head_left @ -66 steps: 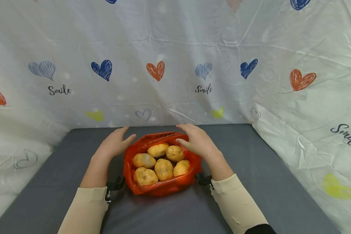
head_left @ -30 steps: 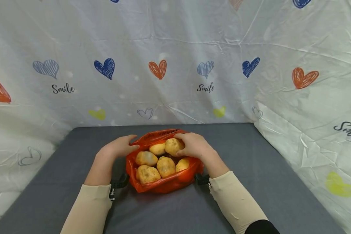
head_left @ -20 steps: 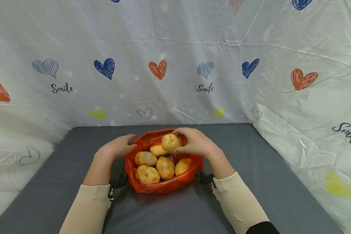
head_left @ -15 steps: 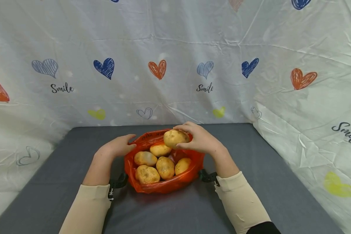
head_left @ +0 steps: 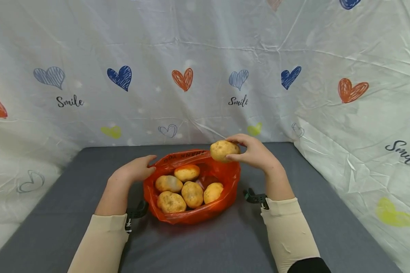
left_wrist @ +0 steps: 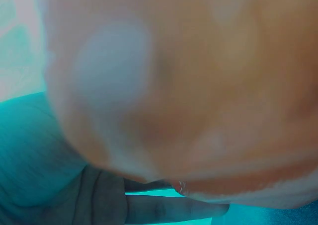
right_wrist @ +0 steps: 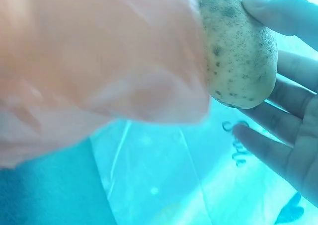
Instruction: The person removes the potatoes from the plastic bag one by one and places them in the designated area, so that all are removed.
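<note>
My right hand [head_left: 256, 153] grips a potato [head_left: 223, 150] between thumb and fingers, holding it up over the right back rim of a red plastic bag [head_left: 194, 217]. In the right wrist view, the bag partly covers this speckled potato [right_wrist: 241, 61], with the thumb [right_wrist: 278, 14] on its upper side. At the bag's left rim, my left hand [head_left: 134, 169] pinches the edge, its thumb partly hidden by the plastic. The left wrist view is mostly filled by the blurred bag [left_wrist: 198, 86], with straight fingers [left_wrist: 159, 209] beneath it. Several yellow potatoes [head_left: 193, 194] lie inside the bag.
The bag stands on a dark grey table cover [head_left: 198, 250]. Behind and at the sides hangs a pale sheet [head_left: 205, 45] printed with hearts and the word "Smile". Inside the bag, something dark reddish [head_left: 208, 181] shows beside the potatoes.
My right hand has taken a potato from the back right of the bag and lifted it up and to the right. My left hand has come to the bag's left rim and stayed there.
</note>
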